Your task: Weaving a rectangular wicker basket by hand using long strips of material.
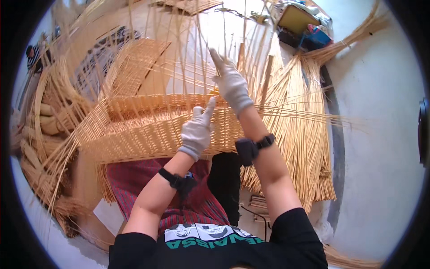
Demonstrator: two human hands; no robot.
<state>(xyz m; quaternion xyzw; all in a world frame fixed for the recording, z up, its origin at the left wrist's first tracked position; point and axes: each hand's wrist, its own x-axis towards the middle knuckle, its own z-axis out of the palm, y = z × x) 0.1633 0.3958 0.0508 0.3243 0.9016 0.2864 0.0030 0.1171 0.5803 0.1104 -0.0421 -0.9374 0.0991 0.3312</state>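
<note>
A long, box-shaped wicker basket (148, 139) of pale rods lies across my lap, with many upright rods (182, 58) rising from its walls. Against the near wall toward the right is my left hand (196, 132) in a grey-white glove, index finger and thumb stretched apart, the other fingers partly hidden. My right hand (232, 87), also gloved, reaches past the rim at the right end. Its fingers point up along a thin wicker rod and seem closed on it; their undersides are hidden. A small yellow thing (214, 91) shows between the hands, too covered to name.
Thick bundles of pale rods (295, 134) spread over the floor at the right, and more rods (53, 170) lie heaped at the left. A woven panel (134, 67) stands behind the basket. Containers (298, 22) sit at the back right, near a white wall (380, 134).
</note>
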